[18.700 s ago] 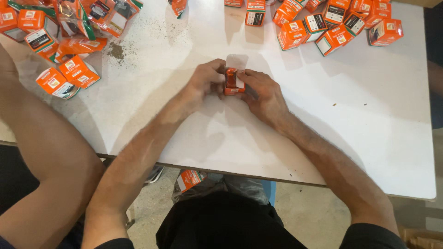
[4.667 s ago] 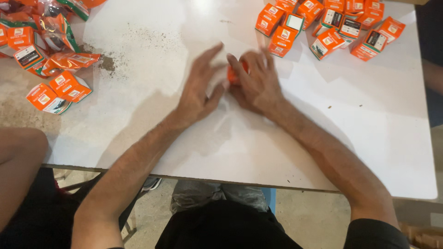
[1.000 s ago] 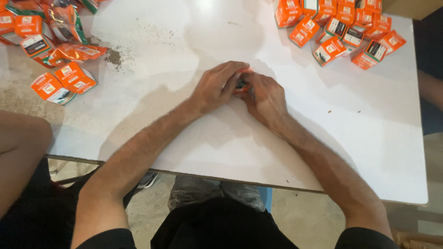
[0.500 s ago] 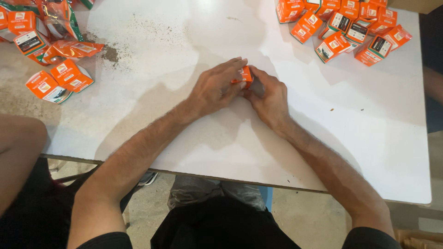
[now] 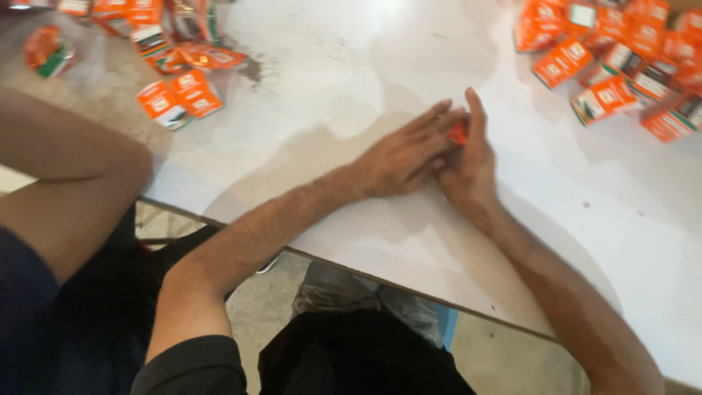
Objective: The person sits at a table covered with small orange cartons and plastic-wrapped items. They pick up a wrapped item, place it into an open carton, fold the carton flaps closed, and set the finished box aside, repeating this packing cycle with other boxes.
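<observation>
Orange carton (image 5: 458, 133) lay on the white table (image 5: 351, 80), almost hidden between the two hands near the table's middle; only a small patch of it showed. Left hand (image 5: 404, 155) lay flat with fingers stretched out against the carton. Right hand (image 5: 469, 164) stood on edge, fingers straight, pressed to the carton's other side. Neither hand was closed around it. In my judgement, even pressure from both palms, with the carton kept square to the table, would serve best here. Counts: one carton between the hands; a heap of orange boxes (image 5: 621, 66) at the table's far right, roughly a dozen, blurred; flat orange cartons (image 5: 175, 102) at its far left, about eight. Another person's arm (image 5: 73, 175) rested beside the table's left edge.
</observation>
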{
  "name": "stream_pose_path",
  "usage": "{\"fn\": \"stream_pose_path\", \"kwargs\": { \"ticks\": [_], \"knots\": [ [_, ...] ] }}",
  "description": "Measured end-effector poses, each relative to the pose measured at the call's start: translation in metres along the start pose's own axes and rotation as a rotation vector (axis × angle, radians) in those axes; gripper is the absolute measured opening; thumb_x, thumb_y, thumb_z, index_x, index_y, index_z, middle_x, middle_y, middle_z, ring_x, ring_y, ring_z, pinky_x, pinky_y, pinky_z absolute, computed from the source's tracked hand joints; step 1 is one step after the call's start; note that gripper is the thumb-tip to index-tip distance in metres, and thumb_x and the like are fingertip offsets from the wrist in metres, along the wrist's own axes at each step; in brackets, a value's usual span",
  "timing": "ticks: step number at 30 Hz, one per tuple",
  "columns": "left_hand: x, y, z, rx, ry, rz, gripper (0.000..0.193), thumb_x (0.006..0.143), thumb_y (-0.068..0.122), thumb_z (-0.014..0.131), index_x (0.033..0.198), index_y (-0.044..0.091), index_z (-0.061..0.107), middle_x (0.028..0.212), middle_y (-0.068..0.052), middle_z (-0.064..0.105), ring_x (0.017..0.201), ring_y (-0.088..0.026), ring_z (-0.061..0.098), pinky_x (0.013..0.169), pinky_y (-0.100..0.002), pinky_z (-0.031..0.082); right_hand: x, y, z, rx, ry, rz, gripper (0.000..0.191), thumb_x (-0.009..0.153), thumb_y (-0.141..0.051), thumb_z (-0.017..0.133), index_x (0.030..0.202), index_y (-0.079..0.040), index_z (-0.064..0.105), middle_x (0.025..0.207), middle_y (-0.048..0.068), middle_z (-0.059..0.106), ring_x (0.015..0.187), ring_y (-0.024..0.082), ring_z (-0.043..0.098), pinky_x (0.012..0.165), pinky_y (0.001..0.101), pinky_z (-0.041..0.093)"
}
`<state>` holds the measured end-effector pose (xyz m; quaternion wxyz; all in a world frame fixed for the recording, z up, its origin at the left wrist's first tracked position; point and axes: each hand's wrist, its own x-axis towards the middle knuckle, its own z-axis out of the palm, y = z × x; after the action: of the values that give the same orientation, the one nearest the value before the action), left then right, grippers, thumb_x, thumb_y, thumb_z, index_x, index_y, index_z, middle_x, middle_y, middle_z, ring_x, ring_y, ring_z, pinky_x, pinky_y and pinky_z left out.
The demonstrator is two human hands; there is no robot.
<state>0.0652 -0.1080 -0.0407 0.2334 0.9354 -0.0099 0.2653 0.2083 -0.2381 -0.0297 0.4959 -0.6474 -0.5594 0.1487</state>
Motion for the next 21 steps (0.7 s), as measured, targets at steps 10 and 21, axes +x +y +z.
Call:
{"fn": "stream_pose_path", "kwargs": {
  "ticks": [10, 21],
  "knots": [
    [-0.194, -0.103, -0.176, 0.847, 0.695, -1.068, 0.093, 0.099, 0.056, 0.074, 0.155, -0.005, 0.031, 0.161, -0.039, 0.017, 0.149, -0.058, 0.009, 0.12, -0.069, 0.007, 0.021, 0.033, -0.04, -0.602, 0.13, -0.105, 0.101, 0.099, -0.023, 0.088, 0.166, -0.006, 0.014, 0.169, 0.026, 0.02, 0.158, 0.043, 0.018, 0.13, 0.06, 0.016],
    [-0.115, -0.186, -0.182, 0.221, 0.633, -0.719, 0.036, 0.095, 0.032, 0.075, 0.109, 0.0, 0.066, 0.094, -0.015, 0.073, 0.088, -0.031, 0.072, 0.077, -0.043, 0.054, 0.021, 0.029, -0.03, -0.459, 0.064, -0.156, 0.092, 0.104, -0.013, 0.086, 0.165, -0.001, 0.018, 0.165, 0.029, 0.024, 0.156, 0.045, 0.023, 0.13, 0.0559, 0.023]
  ]
}}
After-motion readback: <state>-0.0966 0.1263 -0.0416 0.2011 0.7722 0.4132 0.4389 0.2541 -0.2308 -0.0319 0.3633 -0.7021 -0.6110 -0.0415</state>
